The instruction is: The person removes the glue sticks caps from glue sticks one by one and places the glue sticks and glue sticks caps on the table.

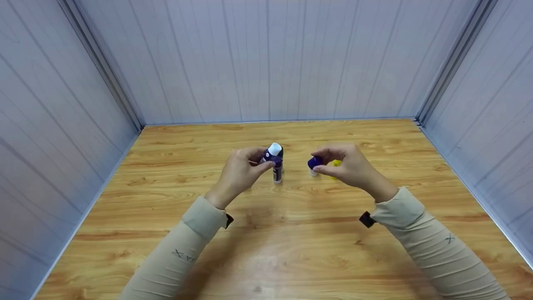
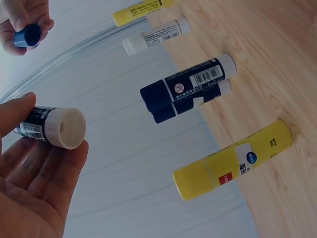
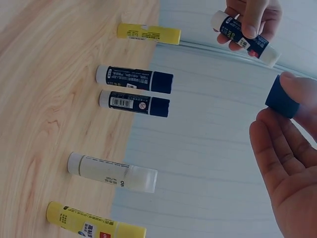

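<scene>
My left hand [image 1: 239,171] holds an uncapped dark blue glue stick [image 3: 242,39] tilted above the table, its pale end pointing toward the right hand. My right hand [image 1: 347,166] pinches a dark blue cap [image 3: 283,97], apart from that stick. Below and between the hands, two capped dark blue glue sticks [image 2: 198,82] stand upright close together. A white glue stick with a clear cap [image 3: 111,171] stands near the right hand. One yellow glue stick [image 1: 336,163] is partly behind the right hand; another yellow glue stick [image 2: 233,161] stands on the left side, hidden in the head view.
The sticks stand on a wood-grain table [image 1: 266,250]. Pale panel walls [image 1: 266,62] enclose it at the back and on both sides. A small black piece [image 1: 367,219] shows at the right cuff.
</scene>
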The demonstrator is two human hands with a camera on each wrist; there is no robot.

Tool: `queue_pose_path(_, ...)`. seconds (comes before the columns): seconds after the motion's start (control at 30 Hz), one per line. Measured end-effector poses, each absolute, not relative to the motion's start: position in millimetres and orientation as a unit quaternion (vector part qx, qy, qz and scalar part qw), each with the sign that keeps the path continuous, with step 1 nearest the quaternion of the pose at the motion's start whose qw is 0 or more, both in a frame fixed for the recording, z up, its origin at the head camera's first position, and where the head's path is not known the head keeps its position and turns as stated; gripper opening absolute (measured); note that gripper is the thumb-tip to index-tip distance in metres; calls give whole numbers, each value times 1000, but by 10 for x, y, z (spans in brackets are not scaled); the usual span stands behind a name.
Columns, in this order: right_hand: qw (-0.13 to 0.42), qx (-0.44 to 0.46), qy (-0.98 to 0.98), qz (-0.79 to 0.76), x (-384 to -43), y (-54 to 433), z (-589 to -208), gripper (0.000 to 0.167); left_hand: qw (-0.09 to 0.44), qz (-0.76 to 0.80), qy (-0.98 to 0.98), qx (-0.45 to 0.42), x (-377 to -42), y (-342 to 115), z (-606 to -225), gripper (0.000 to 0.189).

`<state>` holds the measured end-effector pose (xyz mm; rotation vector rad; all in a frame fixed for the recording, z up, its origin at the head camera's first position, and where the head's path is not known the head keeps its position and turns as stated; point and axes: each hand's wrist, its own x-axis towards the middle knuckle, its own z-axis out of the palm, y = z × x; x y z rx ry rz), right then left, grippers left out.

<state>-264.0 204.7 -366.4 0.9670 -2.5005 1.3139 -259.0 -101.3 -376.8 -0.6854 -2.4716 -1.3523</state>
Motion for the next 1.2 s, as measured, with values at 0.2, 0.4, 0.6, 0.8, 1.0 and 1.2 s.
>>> queue_pose_path(0.2, 70, 345, -844, 405, -2605, 2041, -3722, 29, 111, -478, -842, -223, -2560, -1037, -3787, 25)
queue_pose_path(0.4, 56, 384, -835, 390, -2586, 2023, -3788, 26, 96, -486, -841, -217, -2538, -1069, -3826, 24)
queue_pose_path(0.6, 27, 420, -826, 375, -2555, 1993, -3864, 26, 77, -502, -835, -211, -2532, -1096, -3858, 26)
queue_pose_path(0.8, -5, 444, -825, 349, -2526, 1982, -3945, 26, 59, -519, -826, -213, -2533, -1136, -3894, 25)
queue_pose_path(1.0, -38, 471, -824, 314, -2463, 1963, -4058, 30, 49, -512, -826, -231, -2524, -1158, -3953, 25)
queue_pose_path(1.2, -91, 482, -831, 263, -2405, 1935, -4188, 26, 38, -514, -826, -229, -2519, -1162, -4018, 26)
